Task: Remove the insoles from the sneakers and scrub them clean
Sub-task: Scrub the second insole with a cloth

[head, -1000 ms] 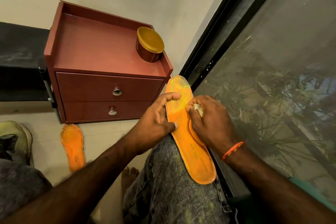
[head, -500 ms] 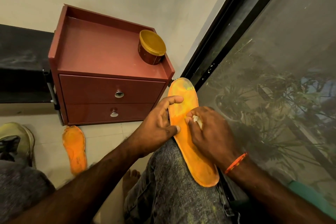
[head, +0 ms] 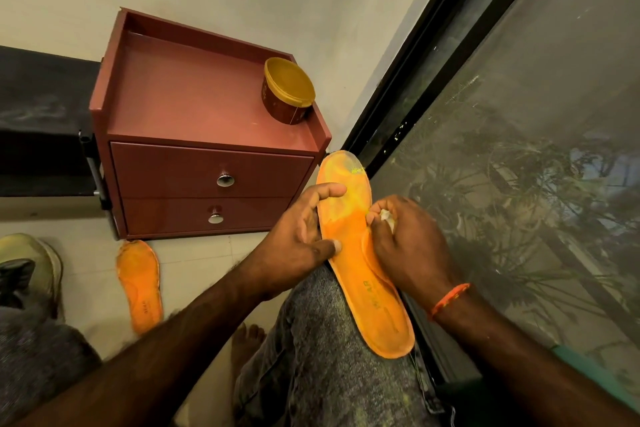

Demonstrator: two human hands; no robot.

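An orange insole (head: 356, 253) lies lengthwise on my right knee, toe end pointing away. My left hand (head: 298, 239) grips its left edge, thumb and forefinger pressed on the top face. My right hand (head: 408, 246) rests on its right edge, fingers closed on a small whitish wad (head: 387, 217) held against the insole. A second orange insole (head: 140, 284) lies flat on the floor to the left. Part of a pale sneaker (head: 31, 263) shows at the left edge.
A red-brown two-drawer cabinet (head: 207, 170) stands against the wall ahead, with a gold-lidded tub (head: 289, 90) on its top. A dark-framed window (head: 519, 149) runs along my right. My bare foot (head: 247, 340) rests on the tiled floor.
The hands and the insole have kept their hold, with only small shifts of the right-hand fingers on the insole. The view has drifted slightly.
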